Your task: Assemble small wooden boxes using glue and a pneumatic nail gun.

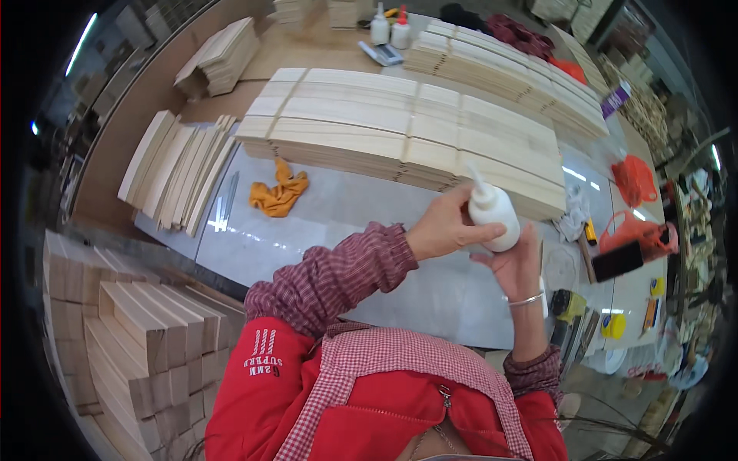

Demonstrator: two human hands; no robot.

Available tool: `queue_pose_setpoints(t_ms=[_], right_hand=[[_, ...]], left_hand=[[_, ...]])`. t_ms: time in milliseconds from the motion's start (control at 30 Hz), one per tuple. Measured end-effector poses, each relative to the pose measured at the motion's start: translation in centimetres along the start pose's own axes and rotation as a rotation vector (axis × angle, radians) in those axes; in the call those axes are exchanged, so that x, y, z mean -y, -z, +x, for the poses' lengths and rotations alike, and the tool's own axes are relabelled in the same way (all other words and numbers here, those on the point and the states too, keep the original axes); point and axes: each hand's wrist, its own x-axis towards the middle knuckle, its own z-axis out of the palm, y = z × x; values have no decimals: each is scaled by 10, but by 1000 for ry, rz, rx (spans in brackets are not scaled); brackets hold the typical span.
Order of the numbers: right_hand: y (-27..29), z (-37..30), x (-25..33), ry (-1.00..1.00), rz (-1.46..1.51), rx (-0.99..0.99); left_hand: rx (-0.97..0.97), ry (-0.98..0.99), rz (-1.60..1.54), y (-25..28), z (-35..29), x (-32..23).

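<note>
A white squeeze bottle (494, 217) with a narrow spout is in front of me, tilted with its spout up and to the left. My left hand (446, 228) grips it from the left, thumb across its lower side. Around the bottle's base, my right hand (513, 265) is cupped from below, its fingers partly hidden behind the bottle. Just beyond both hands lies a long stack of pale wooden boards (361, 127), banded in several bundles. An orange cloth (278, 192) rests on the grey tabletop (346, 211) to the left.
Loose wooden slats (173, 173) lean at the left, above stacked wood blocks (146, 330). More boards (500, 69), two white bottles (380, 27) and a calculator (382, 54) are at the far side. A dark phone (617, 262), red plastic bags (635, 181) and yellow tape measures (613, 326) lie right.
</note>
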Motion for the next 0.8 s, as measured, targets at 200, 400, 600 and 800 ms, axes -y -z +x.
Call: queue_pose_setpoints(t_ms=[200, 400, 600, 800], right_hand=[[-24, 63, 4, -190, 554, -3], [-83, 131, 35, -38, 491, -54], [-140, 213, 31, 88, 208, -97], [-210, 293, 3, 40, 131, 89]], left_hand=[[61, -352, 567, 93, 30, -14], [-248, -109, 1267, 236, 121, -16], [-508, -113, 1556, 303, 164, 17], [-313, 65, 1530, 319, 157, 18]])
